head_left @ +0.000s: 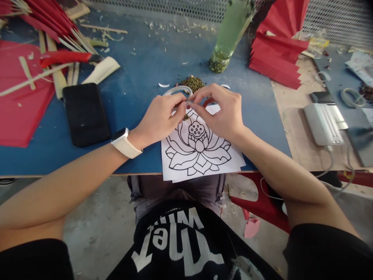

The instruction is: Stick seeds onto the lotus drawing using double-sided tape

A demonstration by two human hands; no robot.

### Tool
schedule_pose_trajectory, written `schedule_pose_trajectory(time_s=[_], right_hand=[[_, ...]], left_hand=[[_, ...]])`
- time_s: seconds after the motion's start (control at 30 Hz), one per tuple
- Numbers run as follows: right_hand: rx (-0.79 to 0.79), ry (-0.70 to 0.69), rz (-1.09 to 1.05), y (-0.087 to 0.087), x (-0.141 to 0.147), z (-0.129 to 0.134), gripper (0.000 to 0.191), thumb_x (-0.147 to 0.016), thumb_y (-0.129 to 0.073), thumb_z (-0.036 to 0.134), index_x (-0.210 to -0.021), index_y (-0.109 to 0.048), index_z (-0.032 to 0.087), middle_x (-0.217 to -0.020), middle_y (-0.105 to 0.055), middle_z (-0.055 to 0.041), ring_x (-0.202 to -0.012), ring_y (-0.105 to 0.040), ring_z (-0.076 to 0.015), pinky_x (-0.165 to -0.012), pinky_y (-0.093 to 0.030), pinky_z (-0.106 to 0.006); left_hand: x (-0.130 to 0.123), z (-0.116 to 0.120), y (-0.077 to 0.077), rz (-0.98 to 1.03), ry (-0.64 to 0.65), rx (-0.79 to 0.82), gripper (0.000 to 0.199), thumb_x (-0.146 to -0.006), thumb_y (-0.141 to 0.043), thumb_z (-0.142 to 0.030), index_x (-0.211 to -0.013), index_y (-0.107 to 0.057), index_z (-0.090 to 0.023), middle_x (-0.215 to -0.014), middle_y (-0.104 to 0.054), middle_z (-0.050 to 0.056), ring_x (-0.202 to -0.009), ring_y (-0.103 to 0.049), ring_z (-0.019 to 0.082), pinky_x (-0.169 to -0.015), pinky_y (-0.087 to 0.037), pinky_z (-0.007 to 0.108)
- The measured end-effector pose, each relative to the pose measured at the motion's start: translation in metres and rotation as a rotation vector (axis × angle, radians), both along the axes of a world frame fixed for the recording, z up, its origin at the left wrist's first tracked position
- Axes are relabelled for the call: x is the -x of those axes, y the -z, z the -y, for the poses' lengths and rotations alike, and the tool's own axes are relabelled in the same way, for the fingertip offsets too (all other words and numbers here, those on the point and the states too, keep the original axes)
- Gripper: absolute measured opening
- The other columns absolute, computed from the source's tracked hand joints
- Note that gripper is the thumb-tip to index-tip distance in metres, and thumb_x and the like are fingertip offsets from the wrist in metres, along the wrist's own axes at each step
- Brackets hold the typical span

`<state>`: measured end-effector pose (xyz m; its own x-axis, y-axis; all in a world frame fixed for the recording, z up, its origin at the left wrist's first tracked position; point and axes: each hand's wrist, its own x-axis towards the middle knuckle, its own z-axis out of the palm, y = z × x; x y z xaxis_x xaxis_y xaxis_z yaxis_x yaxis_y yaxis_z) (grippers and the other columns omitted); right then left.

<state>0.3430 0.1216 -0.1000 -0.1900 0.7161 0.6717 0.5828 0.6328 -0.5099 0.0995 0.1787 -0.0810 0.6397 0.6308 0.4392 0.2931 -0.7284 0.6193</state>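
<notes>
A narrow white roll of tape (189,91) stands tilted between my two hands, over the top of a paper with a lotus line drawing (199,146). My left hand (163,116) is closed, thumb and forefinger pinching the roll's near edge. My right hand (223,111) is also closed, its thumb and fingertips pinched at the same edge; whether a loose tape end is between them is too small to see. Just beyond my fingers lies a small heap of green beans (192,82), with a few beans on the paper. White curved strips (164,85) lie beside the heap.
A black phone (86,114) lies left, near a red-handled knife (67,58), bamboo pieces (101,70) and red paper (20,97). A green-tinted bottle (230,35) and a folded red fan (278,46) stand behind. A white power bank (322,124) with cables lies right.
</notes>
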Motion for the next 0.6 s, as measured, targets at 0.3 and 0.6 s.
schedule_pose_trajectory(time_s=[0.3,0.6], right_hand=[[-0.046,-0.013,0.045,0.010,-0.008,-0.007,0.019,-0.132,-0.070,0.042,-0.124,-0.085,0.034,-0.127,-0.090,-0.0084,-0.126,-0.090,-0.0356,-0.126,-0.076,-0.069],[-0.329,-0.110,0.151,0.014,-0.019,-0.021,0.036,-0.139,-0.055,0.054,-0.136,-0.086,0.036,-0.123,-0.091,-0.0018,-0.119,-0.094,-0.0298,-0.110,-0.078,-0.061]], left_hand=[[-0.002,0.001,0.002,0.088,-0.034,0.079,0.042,-0.124,-0.058,-0.034,-0.083,-0.069,-0.030,-0.074,-0.074,0.001,-0.069,-0.068,0.020,-0.069,-0.061,0.040],[0.003,0.003,-0.014,0.118,0.072,0.160,0.038,-0.123,-0.060,-0.035,-0.088,-0.074,-0.027,-0.070,-0.069,0.000,-0.070,-0.070,0.020,-0.075,-0.065,0.038]])
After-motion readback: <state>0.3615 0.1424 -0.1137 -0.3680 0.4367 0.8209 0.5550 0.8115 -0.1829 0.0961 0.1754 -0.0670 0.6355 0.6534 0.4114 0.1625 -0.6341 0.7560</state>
